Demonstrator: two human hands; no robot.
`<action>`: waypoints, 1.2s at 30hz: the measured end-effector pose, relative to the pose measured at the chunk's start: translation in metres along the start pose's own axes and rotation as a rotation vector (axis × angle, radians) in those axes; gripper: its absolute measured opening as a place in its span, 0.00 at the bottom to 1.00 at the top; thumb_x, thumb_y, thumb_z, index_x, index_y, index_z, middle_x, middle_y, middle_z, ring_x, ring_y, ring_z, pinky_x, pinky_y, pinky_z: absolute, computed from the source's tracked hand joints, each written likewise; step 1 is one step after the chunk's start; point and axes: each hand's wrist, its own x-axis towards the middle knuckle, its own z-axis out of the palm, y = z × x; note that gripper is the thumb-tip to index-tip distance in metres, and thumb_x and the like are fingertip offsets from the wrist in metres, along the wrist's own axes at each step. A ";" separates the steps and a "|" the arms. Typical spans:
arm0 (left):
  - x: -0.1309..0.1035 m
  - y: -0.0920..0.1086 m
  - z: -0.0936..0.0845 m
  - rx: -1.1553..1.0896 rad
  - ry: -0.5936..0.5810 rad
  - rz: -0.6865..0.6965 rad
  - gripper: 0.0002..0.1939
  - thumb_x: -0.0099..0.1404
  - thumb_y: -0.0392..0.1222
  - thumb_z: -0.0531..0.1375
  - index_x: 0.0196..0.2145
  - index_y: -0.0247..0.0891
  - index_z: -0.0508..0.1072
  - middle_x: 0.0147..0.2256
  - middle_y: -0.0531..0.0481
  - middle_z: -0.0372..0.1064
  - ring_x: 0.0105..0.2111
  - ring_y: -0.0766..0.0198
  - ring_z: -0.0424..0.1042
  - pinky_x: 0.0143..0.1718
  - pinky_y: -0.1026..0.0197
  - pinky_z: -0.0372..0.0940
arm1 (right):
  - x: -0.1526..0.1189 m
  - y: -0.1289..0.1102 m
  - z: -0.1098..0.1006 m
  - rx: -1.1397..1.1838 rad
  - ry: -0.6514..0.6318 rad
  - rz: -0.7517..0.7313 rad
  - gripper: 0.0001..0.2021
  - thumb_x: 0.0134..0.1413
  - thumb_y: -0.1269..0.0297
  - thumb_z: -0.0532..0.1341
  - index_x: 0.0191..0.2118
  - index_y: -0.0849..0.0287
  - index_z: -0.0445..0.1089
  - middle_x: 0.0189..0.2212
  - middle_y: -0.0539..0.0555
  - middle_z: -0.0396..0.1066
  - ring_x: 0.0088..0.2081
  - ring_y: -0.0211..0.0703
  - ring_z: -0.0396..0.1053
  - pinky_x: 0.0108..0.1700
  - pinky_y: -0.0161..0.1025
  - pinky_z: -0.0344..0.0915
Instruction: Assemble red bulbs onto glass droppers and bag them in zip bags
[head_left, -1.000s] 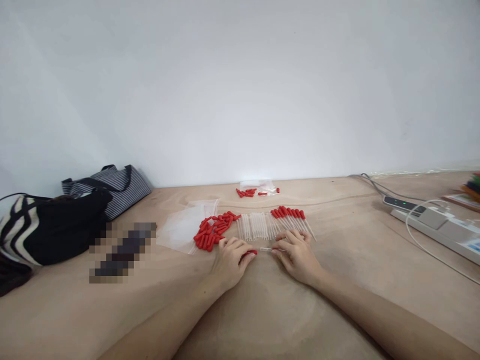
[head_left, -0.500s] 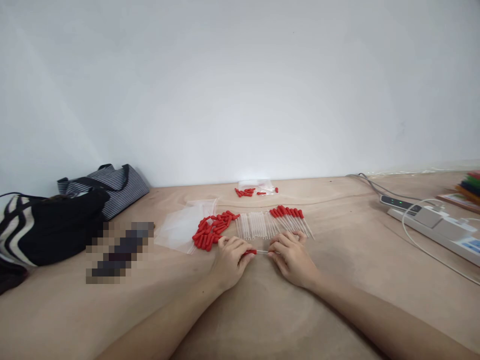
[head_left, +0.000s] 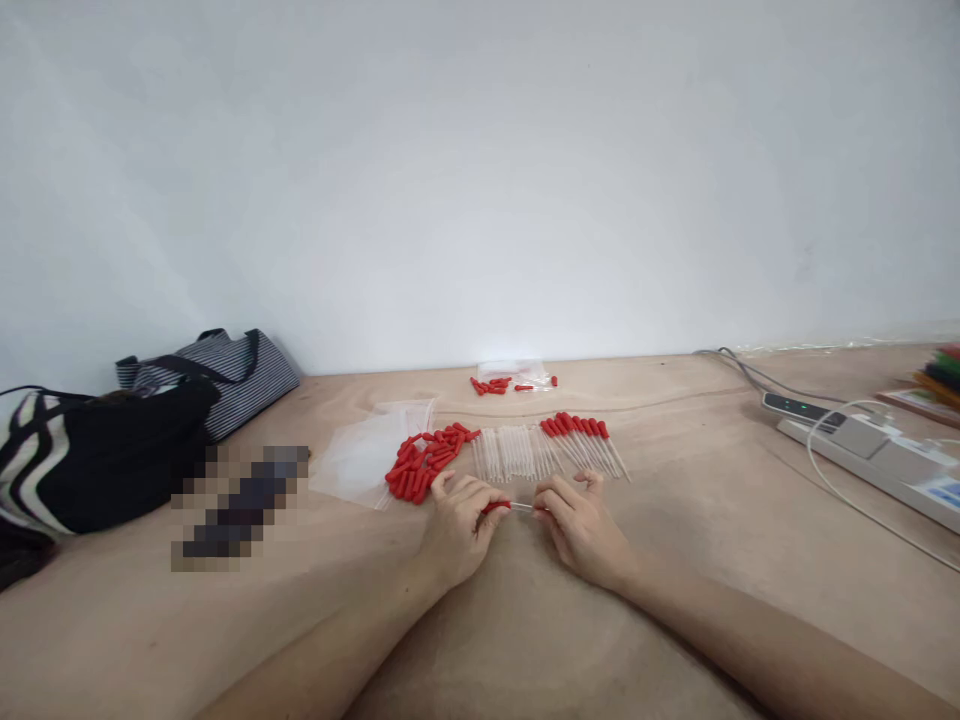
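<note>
Between the fingertips of my left hand (head_left: 459, 530) is a red rubber dropper bulb (head_left: 497, 507). My right hand (head_left: 585, 530) pinches a thin clear dropper tube (head_left: 521, 507), whose other end meets the bulb; how deep it sits is hidden by the fingers. Just beyond my left hand lies a pile of loose red bulbs (head_left: 420, 465). A row of bare clear tubes (head_left: 508, 453) is laid side by side past both hands. To its right, several tubes with red bulbs fitted, the capped droppers (head_left: 575, 427), lie slanted in a row.
Clear plastic bags (head_left: 356, 455) lie left of the pile. More red bulbs (head_left: 491, 386) and a small bag (head_left: 510, 370) are near the wall. Left stand a black bag (head_left: 127, 460) and a striped bag (head_left: 251, 380); right, a power strip (head_left: 862, 465) with a white cable (head_left: 832, 490).
Both hands remain at the bulb and tube. My right fingertips have shifted very slightly left, and its outer fingers are raised a little more.
</note>
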 end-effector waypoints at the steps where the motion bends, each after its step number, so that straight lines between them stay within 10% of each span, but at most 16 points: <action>1: 0.000 0.000 -0.001 -0.007 -0.006 0.006 0.05 0.62 0.37 0.54 0.31 0.41 0.69 0.30 0.55 0.72 0.34 0.63 0.67 0.48 0.50 0.42 | 0.000 0.001 0.000 -0.006 0.019 -0.029 0.11 0.58 0.73 0.46 0.31 0.60 0.63 0.30 0.50 0.68 0.30 0.34 0.62 0.44 0.41 0.43; 9: 0.000 0.000 -0.002 -0.051 -0.070 0.041 0.06 0.62 0.37 0.53 0.30 0.42 0.69 0.30 0.56 0.72 0.34 0.65 0.67 0.50 0.49 0.39 | 0.003 0.006 -0.004 -0.116 0.112 -0.226 0.12 0.57 0.76 0.44 0.30 0.61 0.63 0.28 0.50 0.68 0.27 0.33 0.61 0.42 0.41 0.43; 36: -0.001 0.002 0.001 0.028 -0.025 0.094 0.05 0.59 0.40 0.56 0.26 0.39 0.69 0.25 0.56 0.69 0.30 0.65 0.67 0.50 0.49 0.42 | 0.006 0.001 0.007 0.063 -0.091 -0.074 0.12 0.57 0.73 0.46 0.28 0.62 0.64 0.27 0.51 0.67 0.28 0.35 0.60 0.40 0.40 0.44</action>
